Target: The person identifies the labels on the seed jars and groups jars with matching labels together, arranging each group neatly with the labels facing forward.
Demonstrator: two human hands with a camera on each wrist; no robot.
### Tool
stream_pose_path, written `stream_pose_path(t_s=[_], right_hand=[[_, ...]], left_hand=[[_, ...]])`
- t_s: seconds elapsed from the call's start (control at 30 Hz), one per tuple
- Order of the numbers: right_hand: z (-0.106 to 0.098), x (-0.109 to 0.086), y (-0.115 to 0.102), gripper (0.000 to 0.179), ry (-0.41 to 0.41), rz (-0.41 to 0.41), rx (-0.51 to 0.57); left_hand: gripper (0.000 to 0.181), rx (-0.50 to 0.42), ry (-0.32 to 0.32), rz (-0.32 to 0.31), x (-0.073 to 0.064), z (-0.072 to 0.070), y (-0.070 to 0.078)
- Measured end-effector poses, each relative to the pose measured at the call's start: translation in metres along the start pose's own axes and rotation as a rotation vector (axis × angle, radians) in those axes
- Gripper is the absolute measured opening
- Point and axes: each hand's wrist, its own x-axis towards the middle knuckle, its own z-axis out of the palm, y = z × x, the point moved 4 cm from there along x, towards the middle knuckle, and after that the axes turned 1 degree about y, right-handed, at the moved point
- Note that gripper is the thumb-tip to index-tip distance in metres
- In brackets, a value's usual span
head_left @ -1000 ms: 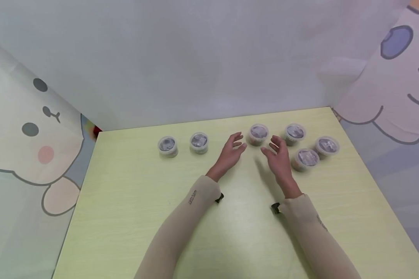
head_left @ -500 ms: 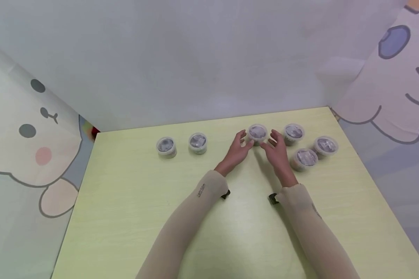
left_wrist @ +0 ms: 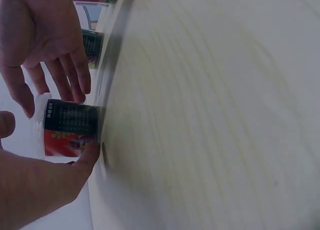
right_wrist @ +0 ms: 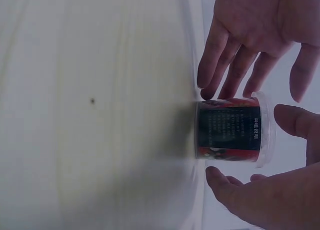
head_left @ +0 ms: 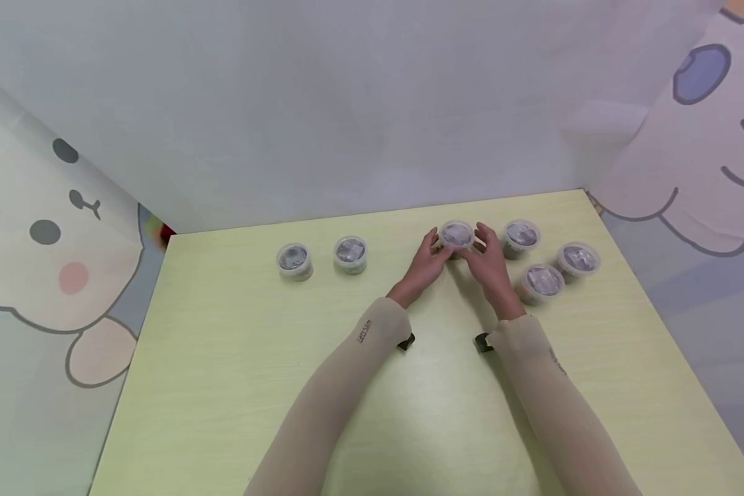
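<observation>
A lidded plastic cup [head_left: 457, 233] stands upright near the table's back edge, between my two hands. Its clear lid shows something silvery inside, and a dark green and red printed label wraps the side of the cup [right_wrist: 230, 127]. My left hand [head_left: 426, 267] is at its left side; in the right wrist view those extended fingers [right_wrist: 239, 72] meet the cup wall. My right hand [head_left: 491, 270] is at its right side, with a small gap between fingertips and cup in the right wrist view. Both thumbs come together at the cup's front rim.
To the left stand two similar cups, one farther out [head_left: 295, 262] and one nearer [head_left: 350, 254]. On the right are three more: a rear cup [head_left: 521, 238], a front cup [head_left: 542, 282] and an outer cup [head_left: 579, 260]. A white wall sheet [head_left: 372, 124] rises behind the table [head_left: 235, 358].
Both hands have moved forward and closed in on the middle cup from either side. Their thumbs have come together at its front. The cups stay in place.
</observation>
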Motion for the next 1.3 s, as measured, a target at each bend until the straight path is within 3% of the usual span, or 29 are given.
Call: stream_pose_path(t_s=[0.27,0.77,1.03,1.3], right_hand=[[0.004,0.0,-0.003,0.077,-0.029,-0.05,-0.023],[0.006,-0.008,-0.004,0.074,-0.069,-0.094,0.004],[0.007,-0.025,-0.011,0.071,-0.176,-0.11,0.029],[0.011,-0.041,-0.017,0.068,-0.274,-0.137,-0.031]], left_hand=[[0.066,-0.034,-0.024,0.021,0.0,0.001,0.002],[0.062,0.022,0.018,0.076,-0.014,-0.008,-0.001],[0.057,0.01,0.019,0.111,-0.026,-0.019,0.002],[0.057,0.034,-0.038,0.156,-0.041,-0.033,0.004]])
